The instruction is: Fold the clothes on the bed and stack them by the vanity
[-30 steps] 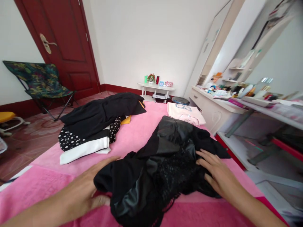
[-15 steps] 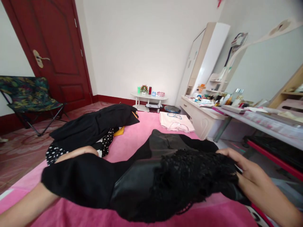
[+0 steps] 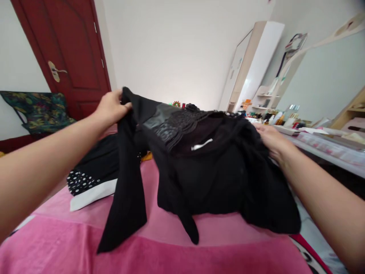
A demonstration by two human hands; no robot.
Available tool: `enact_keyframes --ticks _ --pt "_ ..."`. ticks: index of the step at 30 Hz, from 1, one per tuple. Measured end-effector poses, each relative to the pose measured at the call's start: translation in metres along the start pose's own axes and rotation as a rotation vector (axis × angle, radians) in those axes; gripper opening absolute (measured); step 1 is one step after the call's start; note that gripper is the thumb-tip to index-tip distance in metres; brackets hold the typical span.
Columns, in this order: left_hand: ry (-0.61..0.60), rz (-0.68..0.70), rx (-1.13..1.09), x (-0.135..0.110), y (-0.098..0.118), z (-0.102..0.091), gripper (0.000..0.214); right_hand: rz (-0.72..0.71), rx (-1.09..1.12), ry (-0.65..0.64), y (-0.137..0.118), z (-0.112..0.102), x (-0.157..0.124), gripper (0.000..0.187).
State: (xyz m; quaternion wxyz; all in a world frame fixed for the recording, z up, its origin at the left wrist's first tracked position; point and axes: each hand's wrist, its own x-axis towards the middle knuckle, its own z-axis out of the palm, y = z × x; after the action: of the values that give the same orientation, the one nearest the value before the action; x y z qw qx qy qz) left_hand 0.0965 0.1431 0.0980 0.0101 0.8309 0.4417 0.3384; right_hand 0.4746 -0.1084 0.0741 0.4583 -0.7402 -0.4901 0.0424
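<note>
A black long-sleeved top (image 3: pixel 208 179) with lace and sheer panels round its neckline is stretched between my hands above the bed. A white label shows inside its neck. My left hand (image 3: pixel 114 106) pinches the fabric at the upper left, and a sleeve drops from there toward the bed. At the upper right my right hand (image 3: pixel 266 139) grips the other side, its fingers partly behind the cloth. Behind the hanging sleeve lies a pile of dark clothes (image 3: pixel 95 156), with a white-dotted black piece and a white edge showing.
Pink bedding (image 3: pixel 114 243) covers the bed under the top. On the right stands a dressing table (image 3: pixel 327 142) crowded with bottles and boxes, below a mirror (image 3: pixel 327 76). A patterned folding chair (image 3: pixel 37 110) is by the red door (image 3: pixel 62 45) at the left.
Both hands have risen, the left one most, lifting the top. It has gone from lying bunched across my forearms to hanging spread out, neckline and label showing.
</note>
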Motion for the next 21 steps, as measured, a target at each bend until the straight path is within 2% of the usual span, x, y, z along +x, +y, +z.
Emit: enact_keyframes --ticks 2,4,5,7,9,11,14,16,18,19,21 --pt "0.165 0.031 -0.003 -0.002 -0.001 0.023 0.056 -0.074 -0.068 0.139 0.023 0.019 0.025 0.042" --pt "0.209 0.112 -0.019 -0.018 0.001 0.061 0.045 -0.176 -0.157 0.23 0.053 0.042 0.022 0.035" --pt "0.143 0.212 -0.05 -0.032 0.003 0.083 0.041 -0.196 -0.161 0.225 0.069 0.055 0.013 0.034" --pt "-0.019 0.384 -0.133 -0.068 0.011 0.121 0.042 -0.296 -0.2 0.098 0.095 0.079 -0.018 0.032" --pt "-0.19 0.5 -0.202 -0.108 0.022 0.144 0.052 -0.367 -0.225 -0.06 0.111 0.096 -0.052 0.029" --pt "-0.333 0.622 -0.232 -0.139 0.037 0.152 0.063 -0.38 -0.262 -0.184 0.115 0.106 -0.08 0.033" --pt "-0.451 0.792 -0.219 -0.155 0.059 0.154 0.069 -0.348 -0.383 -0.299 0.114 0.111 -0.1 0.053" --pt "-0.465 0.781 -0.193 -0.152 0.071 0.159 0.073 -0.336 -0.491 -0.351 0.113 0.114 -0.104 0.066" --pt "-0.457 0.633 -0.149 -0.147 0.079 0.171 0.077 -0.326 -0.576 -0.367 0.114 0.119 -0.104 0.071" --pt "-0.456 0.538 -0.12 -0.144 0.08 0.178 0.074 -0.318 -0.604 -0.357 0.115 0.121 -0.104 0.071" --pt "-0.465 0.362 -0.096 -0.138 0.077 0.191 0.052 -0.305 -0.623 -0.311 0.119 0.123 -0.102 0.069"
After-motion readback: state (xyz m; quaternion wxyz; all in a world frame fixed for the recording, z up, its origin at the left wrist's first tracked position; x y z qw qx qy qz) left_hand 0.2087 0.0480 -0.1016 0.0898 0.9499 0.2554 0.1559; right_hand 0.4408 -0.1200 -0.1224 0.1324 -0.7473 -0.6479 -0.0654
